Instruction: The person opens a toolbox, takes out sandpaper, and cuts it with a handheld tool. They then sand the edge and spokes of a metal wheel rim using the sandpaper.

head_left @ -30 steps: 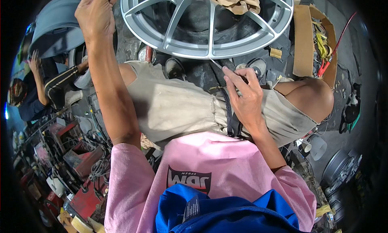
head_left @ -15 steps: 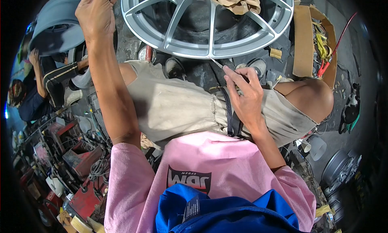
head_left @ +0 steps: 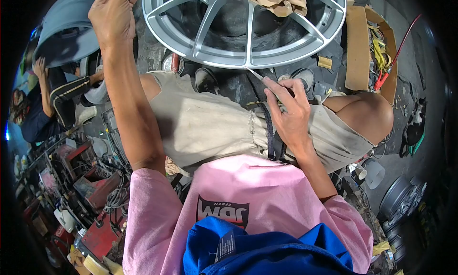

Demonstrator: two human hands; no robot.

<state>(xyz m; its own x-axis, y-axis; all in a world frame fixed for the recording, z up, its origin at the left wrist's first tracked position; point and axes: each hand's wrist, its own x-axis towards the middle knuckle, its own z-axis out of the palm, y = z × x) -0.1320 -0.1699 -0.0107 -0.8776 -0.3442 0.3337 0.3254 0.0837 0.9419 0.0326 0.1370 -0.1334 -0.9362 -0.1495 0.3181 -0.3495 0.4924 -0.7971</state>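
A silver multi-spoke car wheel (head_left: 250, 36) lies in front of my knees, its near rim edge facing me. My right hand (head_left: 290, 110) pinches a thin, pointed tool (head_left: 254, 74); its pale tip meets or nearly meets the near rim edge beside a spoke. Whether it is a blade or a scraper, I cannot tell. At the upper left, my left hand (head_left: 114, 17) is raised beside the wheel with its fingers bent. The frame edge cuts off part of that hand, so anything in it is hidden. A crumpled tan cloth (head_left: 281, 0) rests over the spokes.
A cardboard box (head_left: 358, 48) of odds and ends stands right of the wheel, with a red-handled tool (head_left: 381, 79) at its side. A cat (head_left: 415, 124) lies farther right. Another person (head_left: 38, 108) works by a grey wheel barrel (head_left: 67, 29). Cluttered tools (head_left: 102, 194) fill the lower left.
Both my hands and the wheel stay almost where they were. At the left, the other person's head has turned or shifted slightly.
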